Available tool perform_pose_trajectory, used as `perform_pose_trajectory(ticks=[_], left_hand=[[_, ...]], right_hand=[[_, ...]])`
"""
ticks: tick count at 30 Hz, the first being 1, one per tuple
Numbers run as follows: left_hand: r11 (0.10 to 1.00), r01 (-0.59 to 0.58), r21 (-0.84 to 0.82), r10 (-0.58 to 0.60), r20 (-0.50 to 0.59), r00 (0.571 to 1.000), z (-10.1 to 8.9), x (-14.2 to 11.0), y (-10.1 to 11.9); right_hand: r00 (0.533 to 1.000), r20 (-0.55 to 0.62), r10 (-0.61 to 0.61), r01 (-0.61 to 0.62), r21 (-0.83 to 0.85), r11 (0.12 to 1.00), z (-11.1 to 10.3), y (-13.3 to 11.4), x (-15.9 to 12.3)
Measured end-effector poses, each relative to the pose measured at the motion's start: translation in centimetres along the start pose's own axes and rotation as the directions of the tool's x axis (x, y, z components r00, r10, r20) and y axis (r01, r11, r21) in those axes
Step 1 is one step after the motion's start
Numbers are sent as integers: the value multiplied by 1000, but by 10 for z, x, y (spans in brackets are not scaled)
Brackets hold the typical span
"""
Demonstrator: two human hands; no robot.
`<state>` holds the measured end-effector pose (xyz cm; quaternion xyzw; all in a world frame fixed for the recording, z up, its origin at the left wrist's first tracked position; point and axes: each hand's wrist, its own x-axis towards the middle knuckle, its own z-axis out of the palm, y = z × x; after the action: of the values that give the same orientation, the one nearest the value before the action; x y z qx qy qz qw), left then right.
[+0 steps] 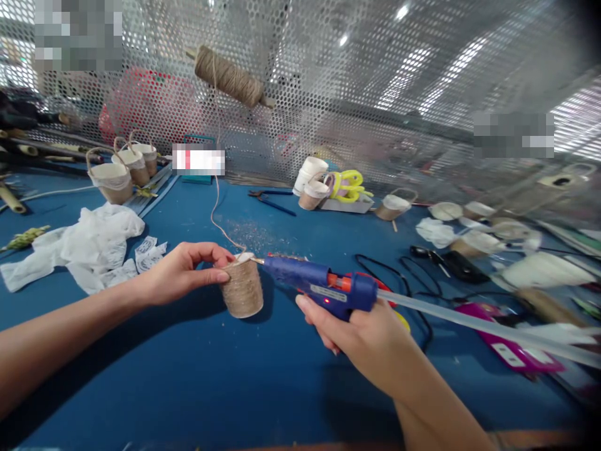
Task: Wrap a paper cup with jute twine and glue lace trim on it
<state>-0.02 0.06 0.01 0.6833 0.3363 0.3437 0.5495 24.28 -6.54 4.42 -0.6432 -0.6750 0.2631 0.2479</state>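
"Two hands at work over that blue table [291, 388]. What has the left hand [190, 266] got?"

"A twine-wrapped cup [243, 293]. Thumb and fingers are almost together, pinching it at the rim."

"Does the cup rest on the table?"

"On it or just above; I can't tell which from here. It's right in front of the person, leaning slightly."

"And the right hand [370, 338]?"

"Curled round the grip of a blue glue gun [300, 275]. The nozzle [258, 260] is at the cup's rim, a red light glows on the side, and a long glue stick [436, 311] pokes out behind."

"Where does the loose twine [216, 210] go?"

"From the cup up to the spool [230, 76] by the mesh [319, 81]."

"Anything else near?"

"White cloth [101, 241] on the left, three handled cups [113, 183] behind it, and pliers [277, 205] beyond the cup."
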Motion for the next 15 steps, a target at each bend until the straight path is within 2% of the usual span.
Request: perform_pose_trajectory(ticks=[10, 15], left_hand=[[1000, 2, 4, -2, 6, 1000, 0, 1, -1], [1000, 10, 15, -10, -1, 1000, 0, 1, -1]], right_hand=[[1000, 0, 9, -9, -4, 1000, -1, 1, 3], [999, -18, -30, 29, -7, 1000, 1, 1, 1]])
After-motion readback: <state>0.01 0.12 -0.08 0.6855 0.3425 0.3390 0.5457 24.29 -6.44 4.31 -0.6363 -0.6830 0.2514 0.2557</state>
